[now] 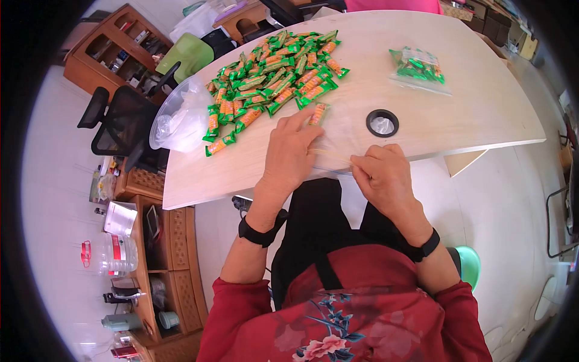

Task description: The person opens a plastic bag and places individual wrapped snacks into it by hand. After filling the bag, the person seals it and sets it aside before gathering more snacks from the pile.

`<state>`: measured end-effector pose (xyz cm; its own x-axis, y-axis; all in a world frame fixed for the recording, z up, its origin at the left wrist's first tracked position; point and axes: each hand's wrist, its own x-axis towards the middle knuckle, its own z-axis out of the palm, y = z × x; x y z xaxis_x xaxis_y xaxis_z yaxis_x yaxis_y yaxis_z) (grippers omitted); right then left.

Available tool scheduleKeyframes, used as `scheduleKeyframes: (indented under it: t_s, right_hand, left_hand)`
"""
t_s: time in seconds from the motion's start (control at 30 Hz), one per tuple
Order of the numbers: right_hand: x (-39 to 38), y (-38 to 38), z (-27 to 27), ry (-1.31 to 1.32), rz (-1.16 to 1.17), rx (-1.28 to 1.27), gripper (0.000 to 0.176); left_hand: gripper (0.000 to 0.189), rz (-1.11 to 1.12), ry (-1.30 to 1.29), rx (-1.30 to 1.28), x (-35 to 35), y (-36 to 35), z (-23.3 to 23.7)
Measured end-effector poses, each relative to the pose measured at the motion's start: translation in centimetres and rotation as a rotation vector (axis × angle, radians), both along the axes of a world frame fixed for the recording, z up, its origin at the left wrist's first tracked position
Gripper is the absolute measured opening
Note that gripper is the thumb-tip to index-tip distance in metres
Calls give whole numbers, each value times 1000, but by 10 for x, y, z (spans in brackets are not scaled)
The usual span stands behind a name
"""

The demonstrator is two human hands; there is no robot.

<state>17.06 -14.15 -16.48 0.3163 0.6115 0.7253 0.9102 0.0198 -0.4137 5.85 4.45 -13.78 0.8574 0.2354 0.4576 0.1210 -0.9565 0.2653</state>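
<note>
A clear plastic zip bag (pixel 338 143) with a yellowish strip along its mouth stretches between my two hands at the table's front edge. My left hand (pixel 288 152) is closed on the left side of the bag, its forefinger right at a green-and-orange snack packet (pixel 318 114). I cannot tell whether that packet is inside the bag. At the other end of the strip, my right hand (pixel 384 181) pinches the bag's edge between thumb and fingers. Beyond my left hand lies a large heap of the same wrapped snacks (pixel 271 75).
A filled zip bag of snacks (pixel 417 67) lies at the far right of the table (pixel 482 114). Nearer stands a black tape ring (pixel 382 123). A clear tub (pixel 181 117) with plastic bags sits at the left edge. Office chairs (pixel 123 123) and a wooden cabinet (pixel 181 241) stand left.
</note>
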Motion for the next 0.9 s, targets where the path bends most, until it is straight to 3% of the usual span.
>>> scheduleKeyframes:
  t_s: [0.1,0.2,0.27,0.33,0.37,0.43,0.47,0.53,0.63,0.77,0.9]
  right_hand:
    - [-3,1,-6,3,-19,63,13]
    - [-4,0,-3,13,-10,50,17]
    - [-5,1,-4,15,-18,42,19]
    - [-5,2,-6,-12,-26,72,17]
    - [-5,1,-6,-13,-30,69,17]
    - [-5,2,-6,-2,-21,79,18]
    - [-6,2,-6,-1,-21,81,18]
    - [-6,2,-7,-33,-31,61,18]
    - [-5,2,-7,-36,-34,53,19]
    - [-7,3,-7,-47,-41,60,19]
    - [-7,3,-8,-21,-46,76,18]
  left_hand:
    - [39,-47,-87,-41,-11,-12,19]
    - [45,-46,-163,-77,-29,25,23]
    - [42,254,-115,219,-46,55,11]
    - [37,574,176,282,-57,64,12]
    - [37,570,175,280,-58,66,10]
    - [38,650,425,129,-61,62,16]
    - [38,650,425,131,-62,65,8]
    - [40,538,55,456,-64,68,-7]
    - [39,453,-51,403,-55,74,-5]
    - [38,383,43,316,-46,81,-1]
    - [29,446,46,231,-39,68,1]
